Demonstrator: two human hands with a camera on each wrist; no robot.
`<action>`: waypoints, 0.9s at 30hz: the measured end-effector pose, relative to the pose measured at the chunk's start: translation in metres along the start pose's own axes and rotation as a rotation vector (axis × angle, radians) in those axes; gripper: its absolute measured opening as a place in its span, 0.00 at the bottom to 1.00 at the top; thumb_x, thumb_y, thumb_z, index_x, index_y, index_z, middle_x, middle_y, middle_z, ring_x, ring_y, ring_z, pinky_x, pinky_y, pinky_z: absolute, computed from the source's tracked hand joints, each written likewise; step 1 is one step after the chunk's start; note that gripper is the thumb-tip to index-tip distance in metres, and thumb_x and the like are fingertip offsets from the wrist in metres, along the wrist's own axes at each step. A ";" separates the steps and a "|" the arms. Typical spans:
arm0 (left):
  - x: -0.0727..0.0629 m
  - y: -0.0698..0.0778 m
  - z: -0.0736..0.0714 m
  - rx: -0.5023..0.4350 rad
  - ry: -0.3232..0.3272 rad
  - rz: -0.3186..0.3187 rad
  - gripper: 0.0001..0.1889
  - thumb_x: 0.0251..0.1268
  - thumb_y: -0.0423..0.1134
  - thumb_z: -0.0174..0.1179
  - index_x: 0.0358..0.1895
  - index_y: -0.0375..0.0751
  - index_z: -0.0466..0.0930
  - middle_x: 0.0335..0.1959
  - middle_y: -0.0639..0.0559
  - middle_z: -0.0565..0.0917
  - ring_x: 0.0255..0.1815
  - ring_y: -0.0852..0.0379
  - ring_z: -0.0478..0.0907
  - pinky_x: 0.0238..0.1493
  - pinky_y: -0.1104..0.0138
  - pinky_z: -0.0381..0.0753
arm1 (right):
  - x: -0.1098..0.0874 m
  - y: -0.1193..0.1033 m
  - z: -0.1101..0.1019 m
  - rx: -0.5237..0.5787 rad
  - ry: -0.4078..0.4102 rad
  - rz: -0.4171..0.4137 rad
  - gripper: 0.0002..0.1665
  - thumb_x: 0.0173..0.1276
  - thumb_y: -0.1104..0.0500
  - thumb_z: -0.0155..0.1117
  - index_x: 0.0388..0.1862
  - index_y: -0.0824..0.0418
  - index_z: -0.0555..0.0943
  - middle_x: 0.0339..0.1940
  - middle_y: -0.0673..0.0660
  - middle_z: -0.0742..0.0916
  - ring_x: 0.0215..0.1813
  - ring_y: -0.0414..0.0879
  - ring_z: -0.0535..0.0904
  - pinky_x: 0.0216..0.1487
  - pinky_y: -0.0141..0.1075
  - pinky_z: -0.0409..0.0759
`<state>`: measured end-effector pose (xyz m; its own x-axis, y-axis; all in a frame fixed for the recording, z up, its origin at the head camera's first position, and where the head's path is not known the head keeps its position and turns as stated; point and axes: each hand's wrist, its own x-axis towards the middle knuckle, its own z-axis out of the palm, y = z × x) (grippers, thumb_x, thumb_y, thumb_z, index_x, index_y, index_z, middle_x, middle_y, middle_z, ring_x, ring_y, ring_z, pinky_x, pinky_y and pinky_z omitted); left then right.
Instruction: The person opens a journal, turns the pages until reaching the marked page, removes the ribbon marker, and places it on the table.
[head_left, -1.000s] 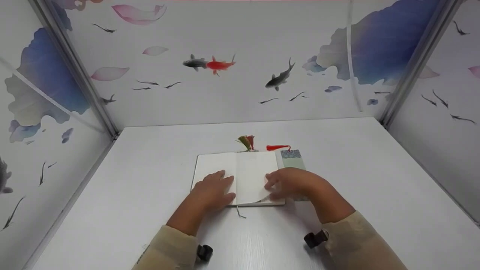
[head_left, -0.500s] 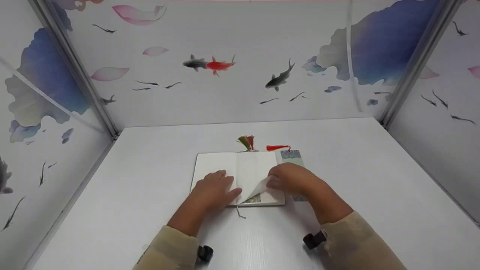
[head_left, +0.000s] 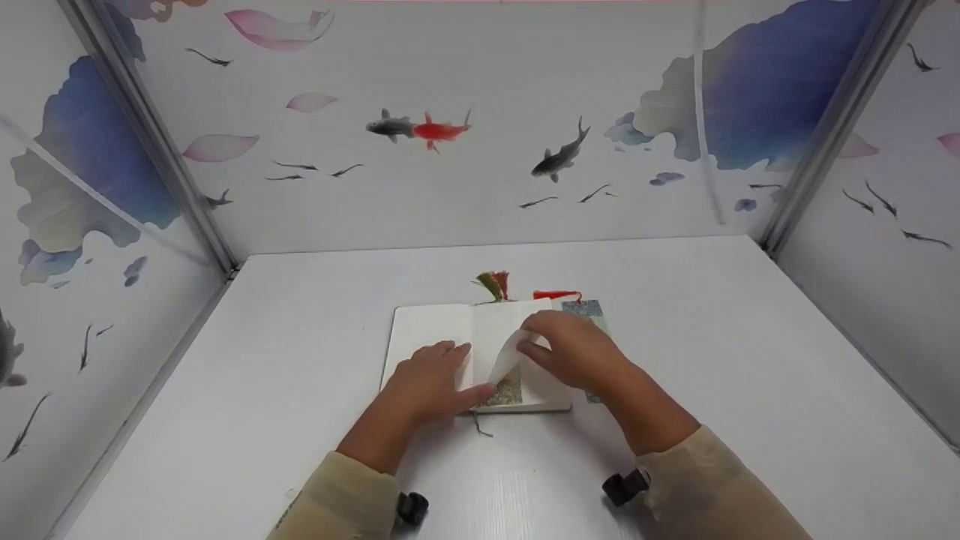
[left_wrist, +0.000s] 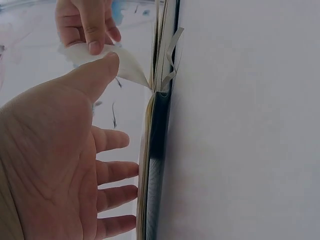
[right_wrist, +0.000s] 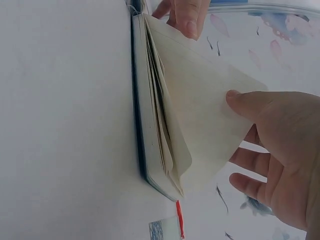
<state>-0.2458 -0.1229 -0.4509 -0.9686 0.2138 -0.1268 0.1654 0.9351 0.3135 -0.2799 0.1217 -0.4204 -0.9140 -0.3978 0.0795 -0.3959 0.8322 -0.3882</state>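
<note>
An open notebook (head_left: pixel 427 324) with blank pages lies on the white table. My left hand (head_left: pixel 429 381) rests on its left page with fingers extended, the thumb reaching across the fold to the lifted leaf. Between thumb and fingers, my right hand (head_left: pixel 576 349) pinches the edge of a page (right_wrist: pixel 202 90), which curls up from the right half. Under that raised page shows part of a patterned bookmark (head_left: pixel 508 391), the rest of it hidden. Green and red tassels (head_left: pixel 492 285) stick out past the notebook's top edge.
Partly covered by the right hand, another bookmark (head_left: pixel 583 308) lies along the notebook's right side, its red tassel (head_left: pixel 555 295) pointing left. A thin ribbon (head_left: pixel 482 427) trails from the notebook's near edge. Printed panels (head_left: pixel 480 187) enclose the table at the back and sides.
The right hand has taken hold of the page's near right corner and raised it up and leftward, uncovering the patterned bookmark below. The left thumb has stretched to the right across the fold.
</note>
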 end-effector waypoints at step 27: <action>0.007 0.002 0.003 -0.041 0.105 -0.019 0.59 0.65 0.68 0.69 0.90 0.52 0.45 0.80 0.43 0.74 0.77 0.41 0.75 0.74 0.42 0.78 | -0.005 -0.009 0.002 -0.024 0.196 -0.183 0.25 0.79 0.53 0.69 0.72 0.44 0.79 0.72 0.46 0.84 0.75 0.49 0.81 0.75 0.50 0.80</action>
<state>-0.2515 -0.1190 -0.4543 -0.9861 0.1628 -0.0344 0.1407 0.9259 0.3506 -0.2716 0.1151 -0.4193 -0.8259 -0.4620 0.3231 -0.5558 0.7633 -0.3294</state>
